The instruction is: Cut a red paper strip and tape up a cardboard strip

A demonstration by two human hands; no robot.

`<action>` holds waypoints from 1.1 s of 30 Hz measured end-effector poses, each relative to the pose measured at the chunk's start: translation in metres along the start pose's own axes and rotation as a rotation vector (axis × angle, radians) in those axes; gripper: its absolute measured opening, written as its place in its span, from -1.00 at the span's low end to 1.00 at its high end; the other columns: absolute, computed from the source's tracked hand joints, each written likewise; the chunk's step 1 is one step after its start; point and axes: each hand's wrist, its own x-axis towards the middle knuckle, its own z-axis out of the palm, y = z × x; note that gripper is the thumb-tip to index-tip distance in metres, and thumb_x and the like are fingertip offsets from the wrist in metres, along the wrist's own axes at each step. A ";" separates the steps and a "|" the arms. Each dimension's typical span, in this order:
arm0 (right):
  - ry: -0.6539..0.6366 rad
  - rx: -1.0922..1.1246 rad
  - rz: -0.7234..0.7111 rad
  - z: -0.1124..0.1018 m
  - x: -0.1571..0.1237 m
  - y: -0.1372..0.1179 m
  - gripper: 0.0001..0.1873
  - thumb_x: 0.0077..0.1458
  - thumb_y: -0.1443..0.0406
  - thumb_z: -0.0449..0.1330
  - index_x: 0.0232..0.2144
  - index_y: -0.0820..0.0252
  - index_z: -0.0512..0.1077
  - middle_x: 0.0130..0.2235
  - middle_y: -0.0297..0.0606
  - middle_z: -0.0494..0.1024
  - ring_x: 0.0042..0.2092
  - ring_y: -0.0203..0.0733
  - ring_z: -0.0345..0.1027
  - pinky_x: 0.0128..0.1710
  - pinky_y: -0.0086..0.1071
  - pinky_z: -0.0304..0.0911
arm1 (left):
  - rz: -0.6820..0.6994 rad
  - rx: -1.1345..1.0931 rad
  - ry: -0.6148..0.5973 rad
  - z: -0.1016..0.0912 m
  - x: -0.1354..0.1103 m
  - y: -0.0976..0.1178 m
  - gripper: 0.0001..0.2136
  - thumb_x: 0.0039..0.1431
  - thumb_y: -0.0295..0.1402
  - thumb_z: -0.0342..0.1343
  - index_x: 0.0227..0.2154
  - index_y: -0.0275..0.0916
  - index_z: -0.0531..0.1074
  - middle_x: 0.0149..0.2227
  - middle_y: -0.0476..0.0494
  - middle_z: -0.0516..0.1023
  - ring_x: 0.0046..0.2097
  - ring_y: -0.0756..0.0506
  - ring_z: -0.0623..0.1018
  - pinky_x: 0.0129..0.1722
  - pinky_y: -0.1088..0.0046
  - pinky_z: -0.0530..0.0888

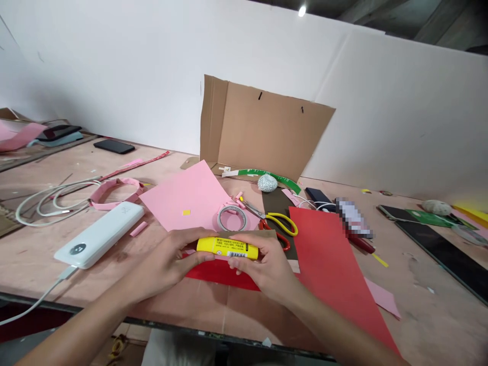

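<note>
Bright, even light came from a ceiling lamp (302, 10). Shadows were soft under the left hand (162, 262) and right hand (265, 267). Edges bowed, no blur.

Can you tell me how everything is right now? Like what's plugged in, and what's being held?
Yellow glue stick: held sideways
Left hand: holding the glue stick
Right hand: holding the glue stick
Yellow-handled scissors: lying down, blades shut
Tape roll: lying flat
White power bank: cable plugged in
Folded cardboard: standing up
</note>
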 end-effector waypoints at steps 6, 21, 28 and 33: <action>0.029 -0.323 -0.062 -0.011 0.006 -0.007 -0.63 0.08 0.14 0.42 -0.06 0.11 0.65 -0.12 -0.21 0.70 -0.14 -0.06 0.58 -0.21 -0.31 0.49 | -0.043 -0.093 -0.115 0.003 0.005 0.004 -0.58 0.35 -0.10 0.16 0.22 0.02 0.43 0.14 -0.03 0.60 0.09 -0.14 0.60 0.10 0.38 0.54; 0.337 -1.039 -0.017 -0.096 0.082 0.035 -0.58 0.23 0.41 0.25 0.13 0.20 0.48 0.00 -0.12 0.62 0.06 0.03 0.48 0.07 0.00 0.37 | 0.147 0.436 0.073 -0.009 0.008 -0.022 -0.74 0.47 -0.20 -0.03 -0.14 -0.16 0.54 -0.10 -0.10 0.63 -0.08 -0.14 0.58 -0.07 0.34 0.42; 0.155 -1.132 -0.281 -0.072 0.074 0.023 -0.47 0.22 0.52 0.08 0.20 0.21 0.46 0.26 -0.04 0.47 0.30 0.16 0.21 0.27 0.09 0.16 | 0.175 0.489 0.047 -0.008 0.009 -0.017 -0.73 0.49 -0.27 -0.07 -0.17 -0.18 0.54 -0.11 -0.11 0.64 -0.05 -0.14 0.57 -0.04 0.33 0.40; -0.273 -1.069 -0.435 -0.051 0.070 0.006 -0.59 0.12 0.56 0.13 -0.15 0.08 0.63 -0.05 -0.32 0.68 0.12 -0.08 0.43 0.38 -0.06 0.05 | 0.158 0.497 0.047 -0.007 0.008 -0.017 -0.72 0.49 -0.30 -0.09 -0.18 -0.19 0.54 -0.11 -0.14 0.64 -0.04 -0.16 0.56 -0.04 0.31 0.41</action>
